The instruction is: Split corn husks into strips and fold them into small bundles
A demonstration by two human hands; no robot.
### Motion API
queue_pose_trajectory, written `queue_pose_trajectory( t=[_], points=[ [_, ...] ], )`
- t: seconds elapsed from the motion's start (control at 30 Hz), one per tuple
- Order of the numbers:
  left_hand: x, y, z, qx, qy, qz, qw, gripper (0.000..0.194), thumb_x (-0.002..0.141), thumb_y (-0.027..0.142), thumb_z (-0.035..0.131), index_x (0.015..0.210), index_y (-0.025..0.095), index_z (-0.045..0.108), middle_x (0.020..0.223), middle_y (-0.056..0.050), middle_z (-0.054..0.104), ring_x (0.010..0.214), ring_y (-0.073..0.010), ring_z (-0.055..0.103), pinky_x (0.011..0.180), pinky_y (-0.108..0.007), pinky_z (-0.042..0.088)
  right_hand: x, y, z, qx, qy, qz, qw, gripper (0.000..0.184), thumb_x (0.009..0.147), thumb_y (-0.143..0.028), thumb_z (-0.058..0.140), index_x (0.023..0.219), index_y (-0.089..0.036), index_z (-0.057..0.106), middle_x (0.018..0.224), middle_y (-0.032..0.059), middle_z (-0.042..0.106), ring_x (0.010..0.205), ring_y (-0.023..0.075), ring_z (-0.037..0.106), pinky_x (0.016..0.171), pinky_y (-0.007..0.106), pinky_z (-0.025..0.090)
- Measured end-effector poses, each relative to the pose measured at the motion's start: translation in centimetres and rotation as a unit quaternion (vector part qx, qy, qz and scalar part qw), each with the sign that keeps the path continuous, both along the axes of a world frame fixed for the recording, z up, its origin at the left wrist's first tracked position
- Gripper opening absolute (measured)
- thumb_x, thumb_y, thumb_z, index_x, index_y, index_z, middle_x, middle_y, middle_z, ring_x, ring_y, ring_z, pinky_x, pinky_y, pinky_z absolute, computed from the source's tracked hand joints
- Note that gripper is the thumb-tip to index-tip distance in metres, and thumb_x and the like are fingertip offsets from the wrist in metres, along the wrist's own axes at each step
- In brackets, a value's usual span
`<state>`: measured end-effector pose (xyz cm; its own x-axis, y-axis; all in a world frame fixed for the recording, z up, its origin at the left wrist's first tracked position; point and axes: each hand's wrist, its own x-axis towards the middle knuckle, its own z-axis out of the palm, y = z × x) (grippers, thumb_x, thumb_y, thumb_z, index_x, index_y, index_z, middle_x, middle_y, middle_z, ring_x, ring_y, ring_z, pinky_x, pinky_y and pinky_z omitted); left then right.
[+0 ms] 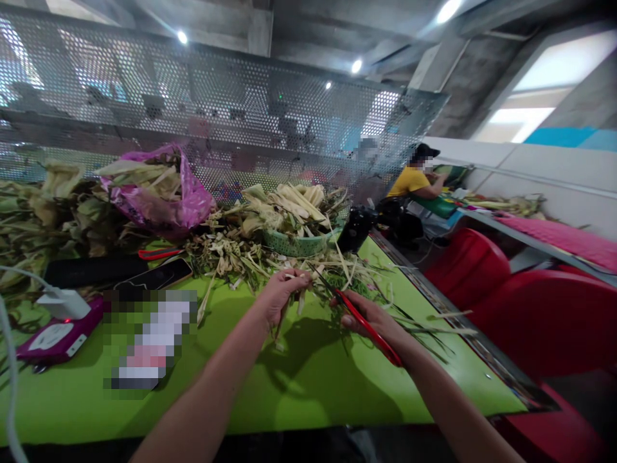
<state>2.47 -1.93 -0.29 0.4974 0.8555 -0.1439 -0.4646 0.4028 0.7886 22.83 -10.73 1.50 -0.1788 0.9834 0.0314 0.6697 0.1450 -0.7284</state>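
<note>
My left hand (pixel 283 294) is closed on a bunch of pale dried corn husk strips (pixel 301 301), some of them hanging below the fingers. In my right hand (pixel 364 314) are red-handled scissors (pixel 369 326), their dark blades pointing at the strips by my left fingertips. Whether the blades touch the strips I cannot tell. Behind my hands, a green basket (pixel 299 244) holds a heap of pale husks (pixel 299 206). Cut scraps and thin strips (pixel 231 254) lie around it on the green tabletop (pixel 299 392).
A pink plastic bag (pixel 193 199) of husks and a large husk pile (pixel 62 206) stand at back left. A phone (pixel 166 275), red-handled tool (pixel 161 253) and purple power strip (pixel 62 334) lie left. Red chairs (pixel 544 315) flank the right edge; a person in yellow (pixel 409 182) sits beyond.
</note>
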Motion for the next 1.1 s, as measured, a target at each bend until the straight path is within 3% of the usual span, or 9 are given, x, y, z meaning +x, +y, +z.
queue_pose_trajectory(
  t=[0.57,0.83,1.0,1.1],
  points=[
    [0.0,0.0,0.1,-0.004,-0.002,-0.006,1.000,0.030,0.053,0.025,0.083,0.074,0.014,0.064,0.067,-0.001,0.065,0.058,-0.0102,0.057,0.061,-0.024,0.045,-0.6,0.1,-0.3,-0.008,0.040,-0.031,0.999,0.038,0.078,-0.052,0.060,0.095,-0.018,0.064,0.078,0.0024,0.062,0.064,0.0149,0.053,0.055,0.024,0.039],
    [-0.2,-0.2,0.5,0.017,0.023,0.007,1.000,0.027,0.056,0.025,0.080,0.075,0.014,0.064,0.068,-0.001,0.063,0.061,-0.0093,0.055,0.062,-0.022,0.042,0.0,0.5,-1.3,0.012,0.060,-0.059,0.996,0.031,0.073,-0.047,0.066,0.083,-0.018,0.066,0.064,-0.0001,0.058,0.053,0.0121,0.050,0.047,0.023,0.038],
    [-0.1,0.1,0.1,0.022,0.001,-0.012,1.000,0.023,0.061,0.020,0.067,0.083,0.015,0.064,0.074,-0.001,0.062,0.063,-0.0096,0.054,0.058,-0.020,0.041,-0.4,0.5,-0.7,-0.008,0.123,-0.117,0.985,0.038,0.071,-0.046,0.069,0.097,-0.019,0.062,0.056,-0.0049,0.050,0.044,0.0096,0.042,0.041,0.022,0.033],
    [-0.1,0.0,0.1,0.019,-0.019,-0.023,0.999,0.023,0.058,0.013,0.061,0.080,0.016,0.060,0.071,0.000,0.059,0.061,-0.0094,0.052,0.056,-0.021,0.043,-1.4,0.8,0.3,0.013,0.194,-0.148,0.970,0.045,0.068,-0.044,0.072,0.104,-0.020,0.059,0.063,-0.0027,0.057,0.049,0.0117,0.049,0.045,0.023,0.037]
  ],
)
